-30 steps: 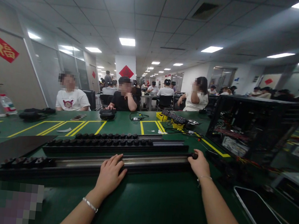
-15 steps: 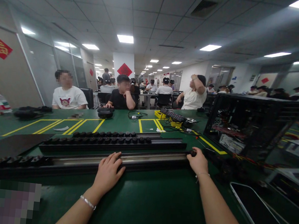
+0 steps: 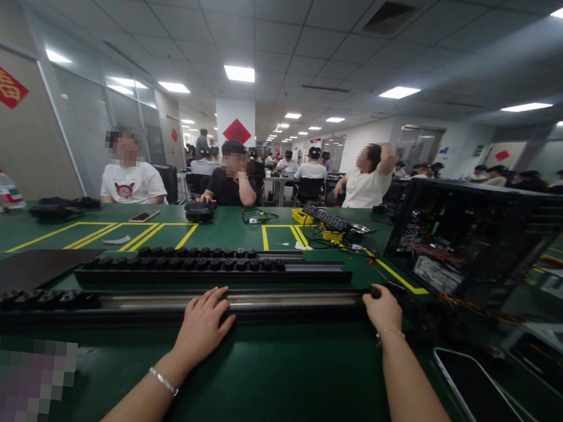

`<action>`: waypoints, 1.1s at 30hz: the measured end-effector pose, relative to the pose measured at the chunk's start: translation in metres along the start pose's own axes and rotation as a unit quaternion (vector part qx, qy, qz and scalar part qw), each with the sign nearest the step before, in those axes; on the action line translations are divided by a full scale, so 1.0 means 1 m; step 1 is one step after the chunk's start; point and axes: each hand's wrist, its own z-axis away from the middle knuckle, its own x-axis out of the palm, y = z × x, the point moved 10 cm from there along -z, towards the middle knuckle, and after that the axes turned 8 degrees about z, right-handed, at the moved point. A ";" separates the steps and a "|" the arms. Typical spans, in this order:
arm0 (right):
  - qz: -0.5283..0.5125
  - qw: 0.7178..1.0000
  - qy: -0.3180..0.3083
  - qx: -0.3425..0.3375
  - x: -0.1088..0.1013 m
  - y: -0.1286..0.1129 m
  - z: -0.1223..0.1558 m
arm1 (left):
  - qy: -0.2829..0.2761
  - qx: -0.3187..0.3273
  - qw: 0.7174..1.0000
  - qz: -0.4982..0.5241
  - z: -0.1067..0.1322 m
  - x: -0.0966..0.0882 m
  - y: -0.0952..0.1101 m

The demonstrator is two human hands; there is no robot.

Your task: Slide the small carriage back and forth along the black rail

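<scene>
A long black rail with a silvery inner channel (image 3: 276, 302) lies across the green table (image 3: 268, 384) in front of me. My left hand (image 3: 203, 323) rests flat on its middle, fingers stretched out over the near edge. At the rail's right end my right hand (image 3: 383, 309) is closed around a small black part I cannot make out. Several black caps (image 3: 35, 297) sit in the rail's left end. Behind it lies a second black rail (image 3: 205, 263) with a row of black caps along most of its length.
A black open computer case (image 3: 474, 238) stands at the right, a dark panel (image 3: 487, 407) lying near it. A dark flat sheet (image 3: 7, 276) lies at the left. Across the table sit several people, with a phone (image 3: 143, 215), cables and a yellow box (image 3: 303, 218).
My right hand has shifted slightly to the right along the rail's end. My left hand stays on the rail. A person across the table has raised an arm to the head.
</scene>
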 end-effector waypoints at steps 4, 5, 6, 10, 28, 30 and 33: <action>-0.008 1.000 0.004 0.001 0.002 0.001 -0.001 | 0.001 0.000 1.000 -0.001 0.000 -0.001 0.000; -0.009 1.000 0.008 0.001 0.001 0.002 -0.002 | 0.001 0.000 1.000 -0.001 0.000 -0.001 0.000; -0.008 1.000 0.011 0.002 0.001 0.003 -0.002 | 0.001 0.001 1.000 0.000 0.000 -0.001 0.000; 0.005 1.000 0.024 -0.001 0.000 0.003 -0.003 | 0.003 0.002 1.000 0.003 0.000 -0.002 0.001; -0.010 0.998 0.054 0.044 -0.013 0.033 -0.012 | 0.002 0.002 1.000 0.004 0.001 -0.002 0.000; -0.023 0.994 0.079 0.073 -0.023 0.042 -0.012 | 0.001 0.006 1.000 0.010 0.002 -0.001 0.001; -0.038 0.987 0.127 0.092 -0.035 0.057 -0.017 | 0.001 0.011 1.000 0.017 0.002 -0.002 0.001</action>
